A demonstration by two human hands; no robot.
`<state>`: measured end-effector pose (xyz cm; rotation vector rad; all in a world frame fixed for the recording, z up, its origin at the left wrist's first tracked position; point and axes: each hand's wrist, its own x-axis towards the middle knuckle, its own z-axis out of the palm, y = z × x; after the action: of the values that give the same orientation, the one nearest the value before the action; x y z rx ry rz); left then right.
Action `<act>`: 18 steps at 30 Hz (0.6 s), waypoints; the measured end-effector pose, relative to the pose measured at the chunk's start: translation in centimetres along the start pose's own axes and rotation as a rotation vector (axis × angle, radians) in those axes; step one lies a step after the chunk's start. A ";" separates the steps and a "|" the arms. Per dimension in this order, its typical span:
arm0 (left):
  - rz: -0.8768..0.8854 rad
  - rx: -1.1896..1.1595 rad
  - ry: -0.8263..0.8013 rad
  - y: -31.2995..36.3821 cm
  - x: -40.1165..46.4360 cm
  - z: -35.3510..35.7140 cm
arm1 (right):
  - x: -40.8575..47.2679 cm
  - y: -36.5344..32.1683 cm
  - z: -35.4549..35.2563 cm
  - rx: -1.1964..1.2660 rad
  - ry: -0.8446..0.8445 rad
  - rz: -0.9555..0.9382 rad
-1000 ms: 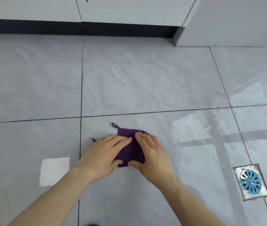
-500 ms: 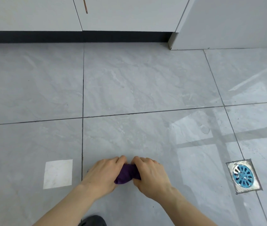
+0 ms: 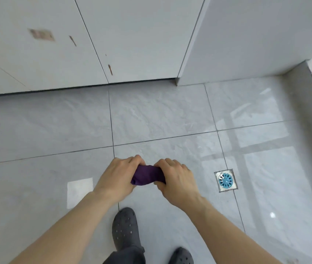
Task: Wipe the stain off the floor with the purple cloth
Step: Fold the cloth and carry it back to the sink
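While bunched, purple cloth sits gripped btwn left hand & right hand, apparently off floor.

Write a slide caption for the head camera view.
Both hands, left hand and right hand, grip a bunched purple cloth above the grey tiled floor.

Glossy grey tiled floor below white cabinets.
Large marbled grey floor tiles with dark grout meet scuffed white cabinet doors; a square metal floor drain with a blue grate sits right, amid pale window reflections.
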<state>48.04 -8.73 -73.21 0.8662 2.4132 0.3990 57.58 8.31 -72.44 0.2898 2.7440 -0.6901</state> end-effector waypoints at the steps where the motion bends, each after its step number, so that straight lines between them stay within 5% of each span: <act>1: 0.002 0.009 0.017 1.7 -1.0 -3.1 | -0.9 -1.3 -3.2 -0.003 0.014 -0.003; 9: -0.013 -0.039 0.125 14.9 -10.2 -26.0 | -8.9 -11.6 -27.9 -0.019 0.099 -0.038; 18: -0.017 -0.116 0.264 26.6 -19.2 -43.0 | -17.4 -18.8 -47.4 0.025 0.169 -0.088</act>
<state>48.80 -5.29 -19.23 0.7825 2.6034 0.6771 57.83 13.05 -18.77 0.2440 2.9251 -0.7555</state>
